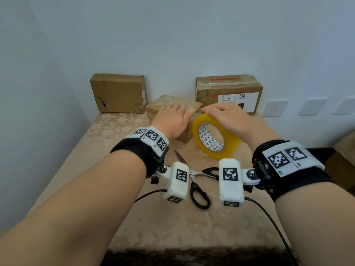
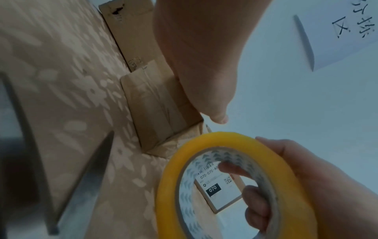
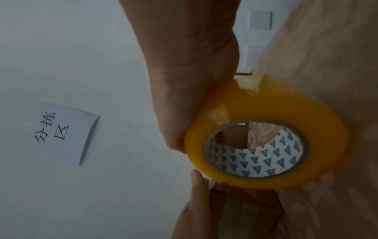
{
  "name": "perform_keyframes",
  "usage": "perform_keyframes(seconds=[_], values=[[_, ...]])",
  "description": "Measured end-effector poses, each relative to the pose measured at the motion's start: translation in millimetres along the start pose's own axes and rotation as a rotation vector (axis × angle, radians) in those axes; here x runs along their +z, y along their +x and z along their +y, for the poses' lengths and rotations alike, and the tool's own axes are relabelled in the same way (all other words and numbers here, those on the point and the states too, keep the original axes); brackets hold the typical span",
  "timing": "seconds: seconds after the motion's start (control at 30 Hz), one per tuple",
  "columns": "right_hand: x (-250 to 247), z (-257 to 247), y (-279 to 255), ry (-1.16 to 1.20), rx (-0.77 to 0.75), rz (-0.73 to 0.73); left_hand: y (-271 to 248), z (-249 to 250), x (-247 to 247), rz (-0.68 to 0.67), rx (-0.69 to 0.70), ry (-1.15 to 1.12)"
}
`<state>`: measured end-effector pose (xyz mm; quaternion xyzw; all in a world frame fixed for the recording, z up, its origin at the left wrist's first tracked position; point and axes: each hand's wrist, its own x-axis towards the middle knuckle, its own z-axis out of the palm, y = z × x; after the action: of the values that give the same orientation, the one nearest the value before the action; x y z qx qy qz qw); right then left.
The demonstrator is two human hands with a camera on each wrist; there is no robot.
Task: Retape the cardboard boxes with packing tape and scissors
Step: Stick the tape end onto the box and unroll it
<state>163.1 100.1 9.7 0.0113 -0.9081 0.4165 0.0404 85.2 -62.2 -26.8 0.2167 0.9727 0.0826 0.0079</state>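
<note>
A bench (image 1: 107,135) covered in a beige floral cloth fills the view, seen from above by a person wearing marker-tagged wrist bands. Nearest the viewer lie black-handled steel scissors (image 1: 194,181), blades apart, untouched.

Just beyond the scissors, the right hand (image 1: 224,120) holds a large ring-shaped roll of yellow-tinted clear packing tape (image 1: 215,138) on edge. Its fingers (image 2: 255,208) are curled through the cardboard core, and the palm wraps the outer rim, so the hand is clamped on the roll. The roll's lower edge looks close to the bench; I cannot tell whether it touches.

Left of the roll, touching or nearly so, sits a small brown cardboard box (image 1: 184,135) with creased old tape. The left hand (image 1: 171,121) lies flat on its top, fingers straight and together, pressing it still.

Farther beyond the roll, two larger brown cardboard boxes stand against the pale wall: a dented one (image 1: 118,93) to the left, and one with red tape strips and a white label (image 1: 228,93) to the right. A paper sign with handwritten characters (image 3: 61,131) hangs on the wall.

The roll likely feels stiff, fairly light and smooth-sided, best gripped through its core. The free tape end will be thin, sticky and prone to folding on itself. The small box seems light and easily shifted, so it needs steadying from above.
</note>
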Motion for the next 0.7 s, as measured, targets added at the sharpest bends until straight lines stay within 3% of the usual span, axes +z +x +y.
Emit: perform_keyframes(seconds=[0.2, 0.37, 0.57, 0.7], values=[[-1.2, -5.2, -5.7, 0.078, 0.105, 0.020, -6.0, -5.6, 5.3, 0.053, 0.078, 0.001], [3.1, -11.4, -13.3, 0.137, 0.184, -0.025, -8.5, -19.5, -4.4, -0.036, 0.249, -0.098], [12.4, -14.0, -16.5, 0.197, 0.241, -0.016, 1.2, -18.5, -9.8, -0.024, 0.254, -0.114], [13.2, -15.0, -15.3, 0.227, 0.356, -0.021, -0.2, -18.3, -8.8, -0.012, 0.264, -0.086]])
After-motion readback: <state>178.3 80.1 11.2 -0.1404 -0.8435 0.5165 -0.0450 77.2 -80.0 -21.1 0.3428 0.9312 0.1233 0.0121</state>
